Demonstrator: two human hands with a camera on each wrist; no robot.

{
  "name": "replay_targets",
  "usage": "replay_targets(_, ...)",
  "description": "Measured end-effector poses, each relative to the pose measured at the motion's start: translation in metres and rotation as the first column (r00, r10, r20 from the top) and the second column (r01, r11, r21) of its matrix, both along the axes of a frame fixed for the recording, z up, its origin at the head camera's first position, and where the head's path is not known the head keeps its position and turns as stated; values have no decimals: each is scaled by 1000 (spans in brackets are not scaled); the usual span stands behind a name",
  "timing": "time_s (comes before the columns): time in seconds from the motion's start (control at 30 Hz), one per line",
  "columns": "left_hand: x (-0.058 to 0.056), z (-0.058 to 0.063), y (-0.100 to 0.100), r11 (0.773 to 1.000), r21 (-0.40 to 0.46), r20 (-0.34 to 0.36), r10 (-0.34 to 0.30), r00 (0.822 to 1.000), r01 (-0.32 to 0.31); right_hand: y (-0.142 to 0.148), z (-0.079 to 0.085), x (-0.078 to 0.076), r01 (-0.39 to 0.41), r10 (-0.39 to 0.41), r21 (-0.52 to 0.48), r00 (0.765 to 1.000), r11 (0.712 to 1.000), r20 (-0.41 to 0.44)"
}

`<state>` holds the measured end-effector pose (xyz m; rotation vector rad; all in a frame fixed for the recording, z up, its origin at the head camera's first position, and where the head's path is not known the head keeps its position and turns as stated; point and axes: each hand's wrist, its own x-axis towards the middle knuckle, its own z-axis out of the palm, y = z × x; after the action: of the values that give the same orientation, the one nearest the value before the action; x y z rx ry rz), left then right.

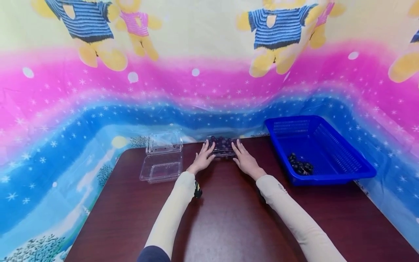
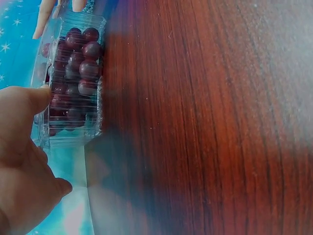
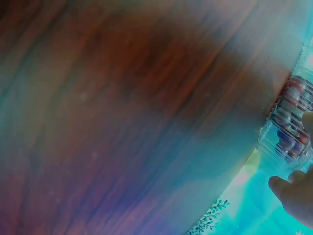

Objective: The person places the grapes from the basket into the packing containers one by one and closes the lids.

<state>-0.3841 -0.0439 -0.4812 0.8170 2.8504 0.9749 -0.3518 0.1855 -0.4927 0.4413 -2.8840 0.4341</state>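
A clear plastic clamshell box [image 1: 223, 146] full of dark grapes [image 2: 78, 63] sits at the far edge of the table, its lid down. My left hand [image 1: 202, 159] is at the box's left end, fingers spread and fairly straight, with a fingertip on the lid's edge in the left wrist view. At the right end my right hand [image 1: 246, 161] reaches out in the same way, fingers extended over the lid. Only part of the right hand [image 3: 298, 198] shows in the right wrist view, beside the box's ribbed end.
Left of the box, a second clear clamshell [image 1: 162, 165] stands with its lid up. A blue plastic basket [image 1: 330, 145] on the right holds a small bunch of dark grapes [image 1: 299, 165]. Behind the brown table [image 1: 226, 218] hangs a printed cloth [image 1: 203, 87].
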Motion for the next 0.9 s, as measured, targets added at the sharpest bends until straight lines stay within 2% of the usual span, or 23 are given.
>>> replay_targets(0.17, 1, 0, 1, 1000, -26, -3, 0, 1000, -1, 1, -1, 2, 4, -4, 1, 1000, 1000, -9)
replay_targets(0.4, 1, 6, 2, 993, -111, -67, 25, 997, -33, 1, 2, -3, -2, 2, 33, 1000, 999, -4)
replay_targets(0.53, 2, 9, 4, 982, -174, -142, 53, 988, -77, 2, 3, -5, -5, 6, 52, 1000, 999, -23)
replay_targets(0.63, 4, 8, 6, 965, -237, -190, 70, 979, -115, 3, 3, -5, -10, 12, 74, 999, 997, -34)
replay_targets(0.77, 6, 4, 7, 944, -297, -208, 82, 975, -143, 3, 2, -3, -10, 13, 114, 1000, 993, -28)
replay_targets(0.9, 5, 2, 9, 933, -319, -242, 88, 966, -165, 4, 3, -3, -4, 6, 134, 1000, 991, -13)
